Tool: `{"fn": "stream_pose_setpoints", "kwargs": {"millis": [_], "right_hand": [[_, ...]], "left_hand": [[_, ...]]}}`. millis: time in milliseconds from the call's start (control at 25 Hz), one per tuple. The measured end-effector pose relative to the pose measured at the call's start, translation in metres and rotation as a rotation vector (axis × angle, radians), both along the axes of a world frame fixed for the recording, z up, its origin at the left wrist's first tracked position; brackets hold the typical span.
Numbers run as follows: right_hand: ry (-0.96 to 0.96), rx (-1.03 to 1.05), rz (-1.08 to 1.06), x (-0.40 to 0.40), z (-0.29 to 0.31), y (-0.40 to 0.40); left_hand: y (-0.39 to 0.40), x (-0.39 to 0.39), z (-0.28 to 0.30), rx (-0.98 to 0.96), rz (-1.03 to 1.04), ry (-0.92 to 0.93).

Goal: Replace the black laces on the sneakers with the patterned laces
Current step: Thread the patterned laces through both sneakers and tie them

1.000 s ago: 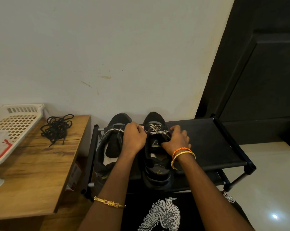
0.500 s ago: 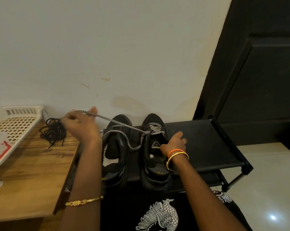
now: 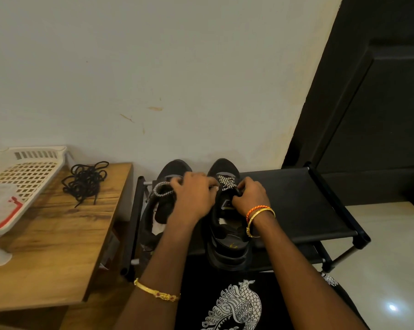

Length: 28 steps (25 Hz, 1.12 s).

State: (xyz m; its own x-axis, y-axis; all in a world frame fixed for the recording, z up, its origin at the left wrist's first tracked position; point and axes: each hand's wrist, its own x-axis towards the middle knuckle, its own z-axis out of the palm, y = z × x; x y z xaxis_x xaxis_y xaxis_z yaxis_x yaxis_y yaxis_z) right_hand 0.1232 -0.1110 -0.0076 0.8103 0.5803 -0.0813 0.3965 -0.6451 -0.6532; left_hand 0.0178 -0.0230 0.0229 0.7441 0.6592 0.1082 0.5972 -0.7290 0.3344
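1. Returning from its outstretched position over the wooden table (image 3: pixel 58 234), my left hand (image 3: pixel 191 201) is now sitting back at the sneakers, and slack in the patterned lace (image 3: pixel 226 183) is dropping into a loop over the left sneaker (image 3: pixel 163 210).
2. Both sneakers are standing side by side at the left end of the black shoe rack (image 3: pixel 296 201), toes toward the wall. The right sneaker (image 3: pixel 227 234) is carrying the crossed patterned lace over its front eyelets.
3. My left hand is closing its fingers at the lacing; I am judging it to be pinching the lace, though blur is hiding the contact.
4. My right hand (image 3: pixel 250 195) is curling its fingers onto the right sneaker's eyelet edge, steadying it.
5. The removed black laces (image 3: pixel 85 181) are lying in a heap at the far edge of the wooden table, beside the white basket (image 3: pixel 34 160).
6. Governing relation: the next free eyelets are lying toward me from the finished crosses, along the sneaker's long axis, and both hands are sitting equally near.
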Motion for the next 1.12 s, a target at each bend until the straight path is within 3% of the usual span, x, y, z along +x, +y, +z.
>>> {"fn": "stream_pose_setpoints", "kwargs": {"millis": [120,240,360,480,680,840,1000,1120], "right_hand": [[0.001,-0.006,0.005,0.003,0.001,-0.001],[0.016,-0.009,-0.003,0.004,0.000,-0.001],[0.022,-0.011,0.005,0.002,-0.001,0.000],[0.021,0.000,0.033,0.003,-0.001,-0.001],[0.030,0.013,0.115,0.011,-0.003,-0.005],[0.065,0.003,0.159,0.017,-0.002,-0.008],[0.089,0.020,0.176,0.019,0.001,-0.009],[0.137,0.068,0.182,0.018,0.006,-0.010]], "left_hand": [[-0.004,0.008,-0.007,-0.068,0.008,0.022],[-0.002,0.004,-0.009,0.024,0.130,-0.009],[0.002,0.003,-0.010,-0.002,0.222,0.023],[0.004,0.004,-0.012,-0.009,0.173,0.056],[0.009,0.006,-0.003,-0.068,0.164,-0.189],[0.015,0.015,-0.005,-0.171,-0.004,-0.018],[0.016,0.019,-0.007,-0.151,-0.032,-0.007],[0.023,0.016,-0.001,-0.371,-0.016,-0.125]]}}
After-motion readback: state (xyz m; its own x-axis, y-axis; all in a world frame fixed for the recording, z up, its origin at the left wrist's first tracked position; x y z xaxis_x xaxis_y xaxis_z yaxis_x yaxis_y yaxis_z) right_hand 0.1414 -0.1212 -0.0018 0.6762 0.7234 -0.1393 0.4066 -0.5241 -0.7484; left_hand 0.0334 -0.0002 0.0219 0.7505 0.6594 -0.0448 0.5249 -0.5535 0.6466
